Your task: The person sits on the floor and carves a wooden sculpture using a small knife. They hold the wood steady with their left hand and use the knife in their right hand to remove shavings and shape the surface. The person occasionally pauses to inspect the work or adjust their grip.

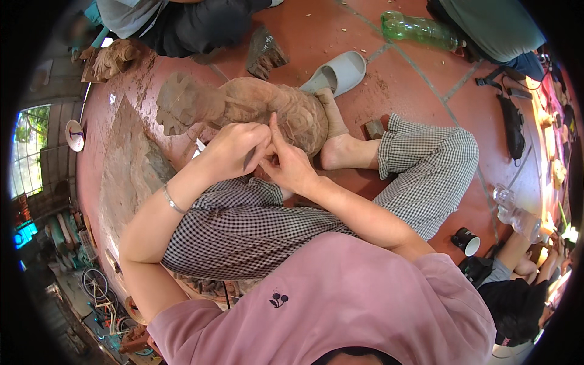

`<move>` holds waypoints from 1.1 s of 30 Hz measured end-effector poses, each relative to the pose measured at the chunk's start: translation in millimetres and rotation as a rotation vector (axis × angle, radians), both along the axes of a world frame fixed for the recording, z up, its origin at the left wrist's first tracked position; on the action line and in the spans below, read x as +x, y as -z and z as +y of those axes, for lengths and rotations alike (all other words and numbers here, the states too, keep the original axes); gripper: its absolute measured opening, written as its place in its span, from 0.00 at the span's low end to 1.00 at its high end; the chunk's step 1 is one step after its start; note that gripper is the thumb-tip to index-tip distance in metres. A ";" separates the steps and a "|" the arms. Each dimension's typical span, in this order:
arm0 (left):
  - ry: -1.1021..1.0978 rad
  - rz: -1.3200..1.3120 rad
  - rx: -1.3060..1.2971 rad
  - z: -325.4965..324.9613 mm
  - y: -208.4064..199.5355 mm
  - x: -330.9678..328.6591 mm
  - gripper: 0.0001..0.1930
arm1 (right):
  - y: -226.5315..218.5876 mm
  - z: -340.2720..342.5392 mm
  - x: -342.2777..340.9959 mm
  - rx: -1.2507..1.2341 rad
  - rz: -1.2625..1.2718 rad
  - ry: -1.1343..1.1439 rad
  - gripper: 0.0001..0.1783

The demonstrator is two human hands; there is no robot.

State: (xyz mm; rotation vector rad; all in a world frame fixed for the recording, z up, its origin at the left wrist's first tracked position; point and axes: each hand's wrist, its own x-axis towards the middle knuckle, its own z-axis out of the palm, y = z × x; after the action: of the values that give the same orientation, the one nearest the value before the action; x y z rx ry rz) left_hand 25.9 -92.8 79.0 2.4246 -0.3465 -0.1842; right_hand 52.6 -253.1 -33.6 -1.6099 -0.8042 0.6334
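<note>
A brown carved wooden sculpture point(289, 112) lies on the floor before my crossed legs, its jagged end at the left and rounded carved end at the right. Over its near side my two hands meet. My left hand point(237, 149), with a bracelet on the wrist, is closed, its knuckles up. A small dark grey patch point(249, 158) shows at its fingers, perhaps a thin piece held there; its kind is unclear. My right hand point(289, 165) touches the left one, its index finger stretched along the sculpture's side and its other fingers curled. What these fingers hold, if anything, is hidden.
A grey wooden slab point(131, 176) lies at the left. Beyond the sculpture are a dark wood block point(266, 53), a grey slipper point(344, 72) and a green plastic bottle point(420, 30). A black cup point(466, 241) and clear bottle point(517, 216) are at the right. Other people sit nearby.
</note>
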 end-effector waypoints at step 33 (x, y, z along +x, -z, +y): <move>-0.059 -0.080 -0.093 15.2 28.1 -14.9 0.02 | 18.4 14.7 -9.1 -0.047 -0.090 0.041 0.58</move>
State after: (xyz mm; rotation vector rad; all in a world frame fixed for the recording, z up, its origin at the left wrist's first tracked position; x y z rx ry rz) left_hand 11.0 -77.6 50.9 2.3510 -0.3118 -0.0439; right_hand 43.5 -238.3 -52.1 -1.7030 -0.8253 0.5577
